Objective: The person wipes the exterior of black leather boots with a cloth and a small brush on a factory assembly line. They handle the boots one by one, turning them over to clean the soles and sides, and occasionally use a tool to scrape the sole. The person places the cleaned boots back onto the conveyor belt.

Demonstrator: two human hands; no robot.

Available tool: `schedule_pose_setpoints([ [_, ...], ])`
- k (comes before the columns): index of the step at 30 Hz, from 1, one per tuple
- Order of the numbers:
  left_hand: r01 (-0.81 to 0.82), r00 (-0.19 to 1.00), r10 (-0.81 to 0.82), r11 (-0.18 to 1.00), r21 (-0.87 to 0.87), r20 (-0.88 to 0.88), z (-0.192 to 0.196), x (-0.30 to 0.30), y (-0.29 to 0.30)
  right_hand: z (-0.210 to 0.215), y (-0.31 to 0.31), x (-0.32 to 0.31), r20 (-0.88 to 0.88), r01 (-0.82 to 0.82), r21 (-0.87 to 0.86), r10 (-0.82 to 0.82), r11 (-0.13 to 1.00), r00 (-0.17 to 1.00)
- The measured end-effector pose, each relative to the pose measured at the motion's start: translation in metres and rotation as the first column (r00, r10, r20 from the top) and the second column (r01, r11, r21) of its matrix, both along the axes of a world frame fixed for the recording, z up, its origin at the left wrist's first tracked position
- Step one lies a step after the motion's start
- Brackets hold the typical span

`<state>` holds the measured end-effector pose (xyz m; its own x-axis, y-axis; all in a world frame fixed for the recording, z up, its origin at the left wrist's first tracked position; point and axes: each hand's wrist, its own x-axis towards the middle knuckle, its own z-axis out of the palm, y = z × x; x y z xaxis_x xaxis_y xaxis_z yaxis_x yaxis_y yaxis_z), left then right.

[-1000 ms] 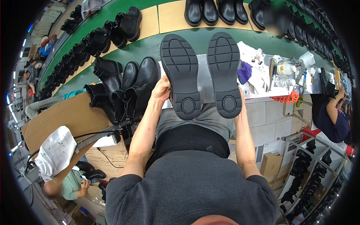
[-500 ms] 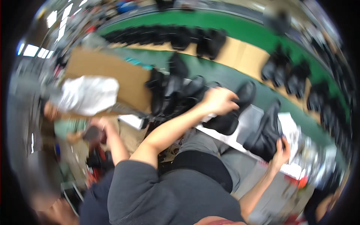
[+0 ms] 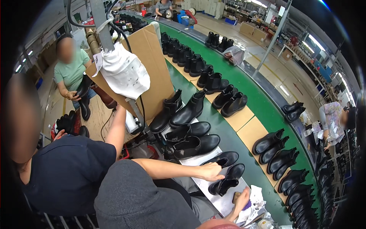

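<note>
My left hand (image 3: 210,171) reaches in from the left, fingers curled downward beside the shaft of a black ankle boot (image 3: 235,171). Whether it touches the boot or pinches something is hidden. Another black boot (image 3: 227,158) lies just beyond, on the same white sheet (image 3: 204,195). My right hand (image 3: 241,199) is closed round a small brown, block-like piece (image 3: 236,197), to the right of the near boot. Something purple (image 3: 248,206) shows against that hand.
More black boots (image 3: 200,145) stand to the left. A green conveyor (image 3: 244,129) carries boots on cardboard strips. A cardboard panel (image 3: 150,57) and white-wrapped post stand left. A co-worker in dark blue (image 3: 72,164) sits beside me; another person in green (image 3: 70,70) holds a boot. Crumpled paper (image 3: 256,198) lies right.
The view has swung round and sharpened. My right hand has let go of the boot it held and now grips the brown piece. My left hand remains near the boots.
</note>
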<state>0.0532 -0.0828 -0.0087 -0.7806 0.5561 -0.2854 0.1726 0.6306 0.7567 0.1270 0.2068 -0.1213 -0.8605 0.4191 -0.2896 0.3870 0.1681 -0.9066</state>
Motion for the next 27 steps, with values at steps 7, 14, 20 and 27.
schedule_pose_setpoints([
  [7,0.166,0.986,-0.165,0.983,-0.083,0.012,-0.011,-0.019,0.019,-0.003,-0.106,0.001,0.073,-0.042,-0.364,0.073,0.930,0.995],
  [14,-0.044,0.989,0.052,0.997,0.062,-0.137,-0.024,-0.006,0.005,-0.003,-0.108,0.000,0.077,-0.047,-0.455,0.092,0.889,0.993],
  [20,0.126,0.990,-0.131,0.989,-0.079,-0.053,-0.017,-0.016,0.013,-0.019,-0.073,0.002,0.109,-0.102,-0.375,0.154,0.921,0.982],
  [27,-0.085,0.992,0.100,0.982,-0.166,0.081,-0.058,-0.028,0.056,-0.020,-0.052,0.016,0.134,-0.152,-0.355,0.211,0.923,0.968],
])
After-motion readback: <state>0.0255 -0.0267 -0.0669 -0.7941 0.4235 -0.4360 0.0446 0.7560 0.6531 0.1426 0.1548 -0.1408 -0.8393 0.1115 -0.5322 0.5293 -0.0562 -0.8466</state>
